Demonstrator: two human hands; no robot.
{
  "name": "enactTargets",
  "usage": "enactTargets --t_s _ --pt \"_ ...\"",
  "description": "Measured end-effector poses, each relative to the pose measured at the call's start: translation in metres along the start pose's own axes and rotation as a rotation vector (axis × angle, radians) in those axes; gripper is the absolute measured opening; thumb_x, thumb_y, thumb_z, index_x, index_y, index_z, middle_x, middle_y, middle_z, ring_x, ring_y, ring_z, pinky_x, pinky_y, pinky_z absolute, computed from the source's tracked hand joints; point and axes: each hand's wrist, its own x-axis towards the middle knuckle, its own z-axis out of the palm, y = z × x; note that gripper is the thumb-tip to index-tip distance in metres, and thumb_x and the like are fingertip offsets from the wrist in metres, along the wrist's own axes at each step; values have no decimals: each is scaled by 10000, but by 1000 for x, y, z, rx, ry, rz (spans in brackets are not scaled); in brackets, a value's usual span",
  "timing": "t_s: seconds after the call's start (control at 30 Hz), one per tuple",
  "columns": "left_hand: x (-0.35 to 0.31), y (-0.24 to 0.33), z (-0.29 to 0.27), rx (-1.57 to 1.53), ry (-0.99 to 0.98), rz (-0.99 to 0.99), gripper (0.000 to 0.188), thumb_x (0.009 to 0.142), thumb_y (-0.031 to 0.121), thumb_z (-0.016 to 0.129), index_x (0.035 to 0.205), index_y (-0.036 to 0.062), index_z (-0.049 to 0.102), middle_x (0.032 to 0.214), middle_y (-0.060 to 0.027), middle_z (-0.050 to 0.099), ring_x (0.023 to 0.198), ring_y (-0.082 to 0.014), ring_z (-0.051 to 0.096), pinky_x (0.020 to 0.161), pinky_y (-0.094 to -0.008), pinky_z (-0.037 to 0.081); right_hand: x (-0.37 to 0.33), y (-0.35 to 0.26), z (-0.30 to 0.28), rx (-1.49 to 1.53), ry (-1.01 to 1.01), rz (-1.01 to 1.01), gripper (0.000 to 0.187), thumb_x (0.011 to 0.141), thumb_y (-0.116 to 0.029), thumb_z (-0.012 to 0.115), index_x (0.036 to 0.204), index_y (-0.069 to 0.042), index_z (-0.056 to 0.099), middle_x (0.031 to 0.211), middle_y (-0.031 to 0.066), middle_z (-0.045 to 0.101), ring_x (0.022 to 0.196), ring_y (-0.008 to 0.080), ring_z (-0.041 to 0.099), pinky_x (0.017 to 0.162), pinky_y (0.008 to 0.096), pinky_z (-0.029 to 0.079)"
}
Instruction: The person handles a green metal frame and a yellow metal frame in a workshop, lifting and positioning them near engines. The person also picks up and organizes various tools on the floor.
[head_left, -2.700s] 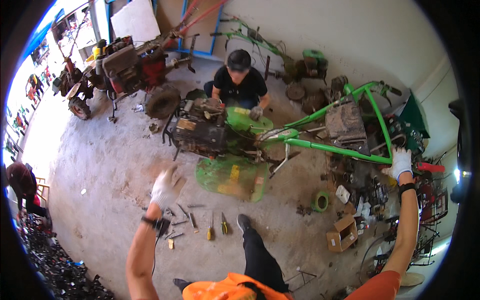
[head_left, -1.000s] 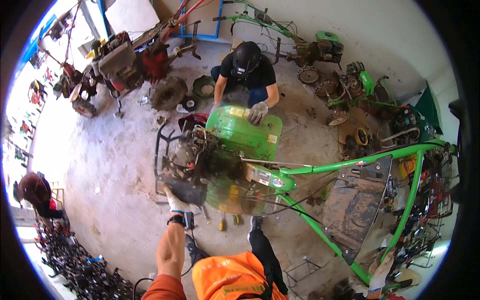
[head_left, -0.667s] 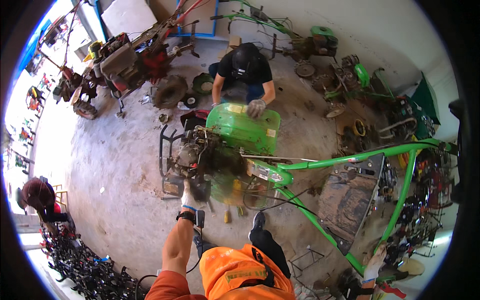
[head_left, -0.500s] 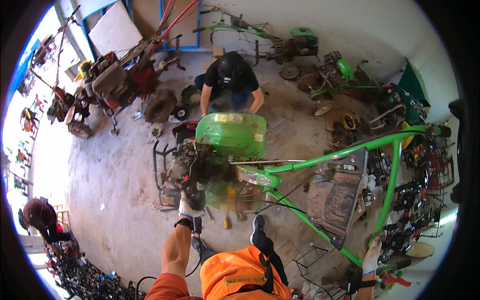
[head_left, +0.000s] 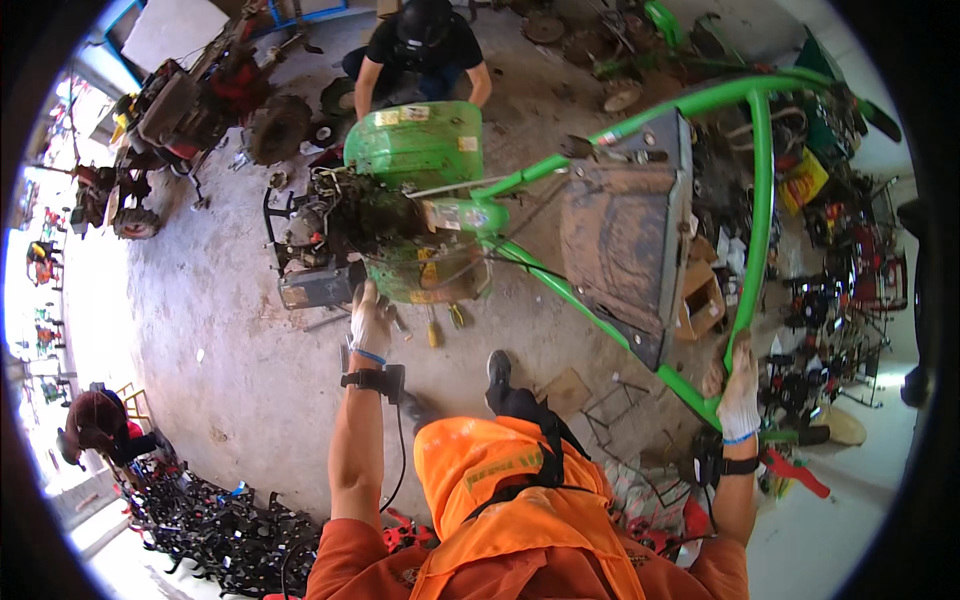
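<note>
A walk-behind power tiller point(head_left: 330, 215) spreads across the middle, its dirty engine at left and its green handlebar frame reaching right. My gloved left hand point(head_left: 371, 325) is closed at the engine's near side, beside a dark grey box point(head_left: 318, 287); its fingertips are partly hidden, so what they grip is unclear. At the frame's near right corner, my gloved right hand point(head_left: 738, 392) wraps round the green handlebar point(head_left: 758, 260). A muddy plate point(head_left: 620, 235) sits between the bars. Across from me a crouching co-worker point(head_left: 425, 45) has both hands at the far green fender point(head_left: 415, 145).
Hand tools, one yellow-handled screwdriver point(head_left: 434, 330) among them, lie on the concrete by my feet. An open cardboard box point(head_left: 702, 303) stands beyond the handlebar. More machines point(head_left: 190, 115) are at the far left, piled black metal parts point(head_left: 220, 535) at the near left. Another person point(head_left: 100, 425) bends there.
My view has shifted, so the tiller and the co-worker appear higher and further left. Both my hands stay at the machine; the right one now shows fully.
</note>
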Motion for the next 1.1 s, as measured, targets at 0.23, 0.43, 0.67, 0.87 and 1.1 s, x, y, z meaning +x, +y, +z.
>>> enactTargets --t_s 0.23,0.43,0.67,0.87,1.1 --pt "-140 36 216 335 -684 549 810 1041 174 731 1696 -50 309 1647 -229 505 1506 -315 507 1253 -421 407 -16 -18 27 -68 12 -62 537 1142 -625 502 1100 -96 586 666 7 503 469 120 387 459 320 301" --pt "-172 42 358 276 -707 477 591 1062 386 749 1460 -11 568 1229 -93 737 1122 -195 681 1010 -346 543 -28 -10 24 -103 -37 -64 546 1151 -615 477 1179 -76 558 713 35 492 524 140 422 505 318 338" --pt "-133 8 426 284 -382 579 574 1118 632 543 1265 99 697 964 -146 755 968 -293 722 864 -427 559 -30 -4 20 -76 -123 -91 564 1134 -643 495 1332 -118 556 727 14 418 559 138 373 533 318 304" --pt "-147 20 421 440 -176 552 613 1128 612 509 1393 95 705 1157 -140 778 1063 -285 705 925 -424 542 -40 -4 29 -3 -190 -35 581 1129 -663 479 1183 -95 586 720 20 422 545 138 359 541 321 314" --pt "-178 24 416 403 -167 681 621 1132 626 489 1252 58 712 1060 -214 784 997 -372 727 932 -495 550 -17 19 24 -263 -3 -353 558 1115 -670 515 1113 -114 561 688 12 408 544 131 378 541 324 338"
